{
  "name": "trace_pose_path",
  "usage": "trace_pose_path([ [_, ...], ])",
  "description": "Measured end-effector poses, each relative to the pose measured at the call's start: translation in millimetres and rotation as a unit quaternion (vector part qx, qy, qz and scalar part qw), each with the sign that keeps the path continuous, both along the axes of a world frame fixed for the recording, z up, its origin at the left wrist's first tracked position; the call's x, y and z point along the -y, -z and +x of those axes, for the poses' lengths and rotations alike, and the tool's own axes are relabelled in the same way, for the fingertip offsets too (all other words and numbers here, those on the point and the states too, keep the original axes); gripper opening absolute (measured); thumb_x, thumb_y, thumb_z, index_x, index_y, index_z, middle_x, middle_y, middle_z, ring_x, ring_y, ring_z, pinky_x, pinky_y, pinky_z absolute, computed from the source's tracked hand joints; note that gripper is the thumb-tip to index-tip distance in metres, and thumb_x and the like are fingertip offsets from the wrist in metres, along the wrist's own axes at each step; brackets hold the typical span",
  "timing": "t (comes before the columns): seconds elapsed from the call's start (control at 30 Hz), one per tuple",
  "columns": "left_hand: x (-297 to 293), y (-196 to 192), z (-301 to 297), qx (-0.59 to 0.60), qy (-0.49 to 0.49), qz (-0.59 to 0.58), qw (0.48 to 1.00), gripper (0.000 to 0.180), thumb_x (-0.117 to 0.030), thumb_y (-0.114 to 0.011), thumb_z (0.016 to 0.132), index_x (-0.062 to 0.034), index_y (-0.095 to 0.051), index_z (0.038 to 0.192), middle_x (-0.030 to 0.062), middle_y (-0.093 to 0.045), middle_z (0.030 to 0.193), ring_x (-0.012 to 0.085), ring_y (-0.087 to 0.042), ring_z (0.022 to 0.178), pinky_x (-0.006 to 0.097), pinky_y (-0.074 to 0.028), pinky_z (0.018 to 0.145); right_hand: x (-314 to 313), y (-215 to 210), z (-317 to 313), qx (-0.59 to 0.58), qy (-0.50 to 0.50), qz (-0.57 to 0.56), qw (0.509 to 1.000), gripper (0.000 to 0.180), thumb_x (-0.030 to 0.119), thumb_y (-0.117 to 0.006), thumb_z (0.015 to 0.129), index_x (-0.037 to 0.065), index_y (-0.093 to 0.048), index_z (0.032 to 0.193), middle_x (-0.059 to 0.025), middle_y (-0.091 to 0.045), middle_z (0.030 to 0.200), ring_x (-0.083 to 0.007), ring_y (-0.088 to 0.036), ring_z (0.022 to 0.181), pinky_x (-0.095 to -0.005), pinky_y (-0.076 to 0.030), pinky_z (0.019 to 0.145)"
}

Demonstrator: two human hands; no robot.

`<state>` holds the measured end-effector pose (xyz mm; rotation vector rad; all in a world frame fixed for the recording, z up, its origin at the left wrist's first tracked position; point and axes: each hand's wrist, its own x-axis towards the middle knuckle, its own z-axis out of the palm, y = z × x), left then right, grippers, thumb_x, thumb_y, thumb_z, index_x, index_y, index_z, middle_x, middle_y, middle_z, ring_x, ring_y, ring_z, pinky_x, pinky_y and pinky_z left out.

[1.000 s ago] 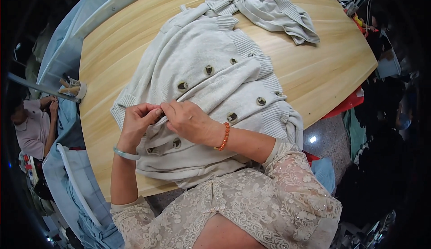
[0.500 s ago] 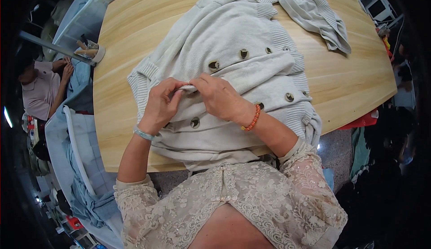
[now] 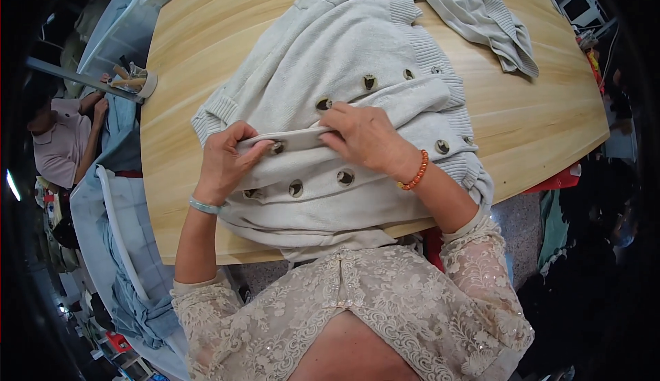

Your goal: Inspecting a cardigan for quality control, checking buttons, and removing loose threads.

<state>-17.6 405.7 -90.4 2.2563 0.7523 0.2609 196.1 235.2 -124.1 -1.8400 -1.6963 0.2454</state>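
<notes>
A light grey knitted cardigan (image 3: 344, 44) with several large dark buttons lies spread over the wooden table. My left hand (image 3: 228, 161), with a pale bangle at its wrist, pinches one end of a raised fold of the knit between thumb and fingers. Further right, my right hand (image 3: 364, 137), wearing an orange bead bracelet, grips the same fold. Between the two hands the edge is stretched nearly straight, and a button (image 3: 276, 147) shows just under it by the left fingertips. The tips of the right fingers are partly hidden in the cloth.
Beyond the cardigan's body a sleeve (image 3: 481, 23) stretches toward the far right of the wooden table (image 3: 550, 133). A small round holder with tools (image 3: 148, 82) sits at the left edge. White bins with blue cloth (image 3: 124, 243) stand left, where another person (image 3: 65, 133) handles blue fabric.
My hands have moved apart along the fold, the left one leftward and down, the right one rightward. More of the edge and the buttons below now shows between them.
</notes>
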Motion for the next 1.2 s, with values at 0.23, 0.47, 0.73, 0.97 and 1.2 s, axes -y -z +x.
trace_pose_path([
  [0.23,14,-13,57,0.133,0.084,0.287,0.945,0.019,-0.006,-0.072,0.080,-0.0019,-0.064,0.096,0.0130,-0.061,0.086,0.0309,-0.060,0.078,0.038,-0.049,0.069,6,-2,15,0.056,0.007,0.038,0.998,0.006,0.005,-0.059,0.082,0.004,-0.058,0.087,-0.0115,-0.059,0.088,-0.0320,-0.066,0.074,-0.0425,-0.053,0.061],
  [0.47,31,26,115,0.045,0.065,0.055,0.995,0.014,-0.005,-0.070,0.080,-0.0014,-0.067,0.094,0.0142,-0.067,0.082,0.0265,-0.065,0.074,0.036,-0.052,0.068,8,18,5,0.038,0.041,0.075,0.996,0.018,0.010,-0.067,0.077,0.007,-0.058,0.093,-0.0103,-0.058,0.088,-0.0297,-0.065,0.076,-0.0404,-0.053,0.062],
  [0.73,20,15,99,0.086,-0.006,-0.313,0.946,0.008,-0.005,-0.072,0.086,0.0015,-0.072,0.091,0.0019,-0.069,0.076,0.0037,-0.053,0.059,0.020,-0.040,0.053,8,18,-7,-0.041,0.097,0.136,0.985,0.028,0.006,-0.063,0.080,0.002,-0.052,0.106,-0.0159,-0.060,0.090,-0.0354,-0.066,0.078,-0.0441,-0.053,0.067],
  [0.97,22,7,96,0.055,0.105,-0.323,0.939,0.030,0.001,-0.072,0.083,0.0053,-0.067,0.112,0.0083,-0.070,0.104,0.0105,-0.065,0.090,0.025,-0.052,0.085,13,25,0,0.031,0.097,0.109,0.989,0.018,0.009,-0.061,0.083,-0.002,-0.056,0.096,-0.0189,-0.059,0.088,-0.0346,-0.065,0.078,-0.0409,-0.052,0.072],
  [1.2,35,15,82,0.066,0.124,-0.097,0.985,0.023,0.004,-0.058,0.087,0.0061,-0.069,0.107,0.0058,-0.070,0.092,0.0097,-0.061,0.085,0.023,-0.048,0.076,5,27,7,-0.022,0.041,0.020,0.999,0.021,0.012,-0.063,0.085,-0.001,-0.058,0.102,-0.0185,-0.058,0.095,-0.0353,-0.064,0.087,-0.0419,-0.052,0.079],
])
